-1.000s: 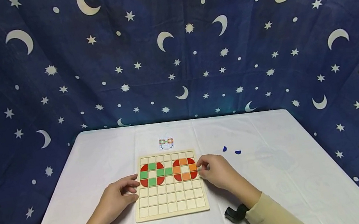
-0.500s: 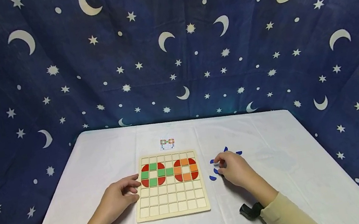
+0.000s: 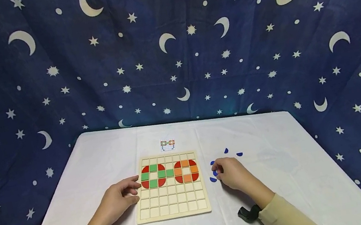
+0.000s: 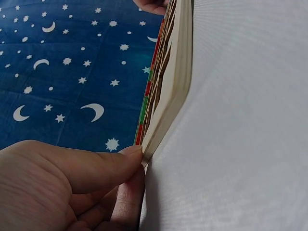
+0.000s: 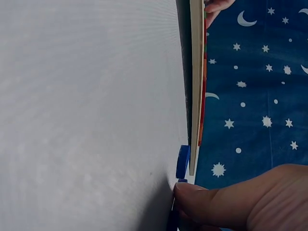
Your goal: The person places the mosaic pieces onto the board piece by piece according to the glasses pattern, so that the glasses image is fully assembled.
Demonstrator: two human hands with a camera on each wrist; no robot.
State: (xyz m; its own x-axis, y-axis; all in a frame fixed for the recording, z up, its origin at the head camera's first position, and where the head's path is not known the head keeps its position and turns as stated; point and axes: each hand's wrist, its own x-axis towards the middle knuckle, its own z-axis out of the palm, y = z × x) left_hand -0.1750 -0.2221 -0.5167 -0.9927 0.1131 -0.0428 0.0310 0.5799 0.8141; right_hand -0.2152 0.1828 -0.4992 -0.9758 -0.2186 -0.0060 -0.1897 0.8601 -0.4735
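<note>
The wooden grid board [image 3: 171,199] lies on the white table. Red quarter-round, green square and orange square tiles form two rings joined by a green square [image 3: 169,173]. My left hand [image 3: 119,198] rests at the board's left edge, thumb and fingertips touching its side; in the left wrist view the thumb [image 4: 113,166] meets the board's corner. Right of the board, my right hand [image 3: 231,173] has thumb and index finger around a blue half-round tile [image 3: 215,173], seemingly pinching it. The other fingers are partly hidden. Another blue tile [image 5: 183,161] stands out beyond the thumb in the right wrist view.
A small pattern card [image 3: 167,144] lies behind the board. Loose blue half-round tiles lie near the right hand, one close to the board [image 3: 213,179] and two farther back, including one blue tile [image 3: 239,154]. A dark star-and-moon cloth hangs behind the table.
My right hand has left the orange tile at the board's right edge and moved right to the blue tiles, uncovering several. Its fingertips have since closed in on one. The left hand stays put.
</note>
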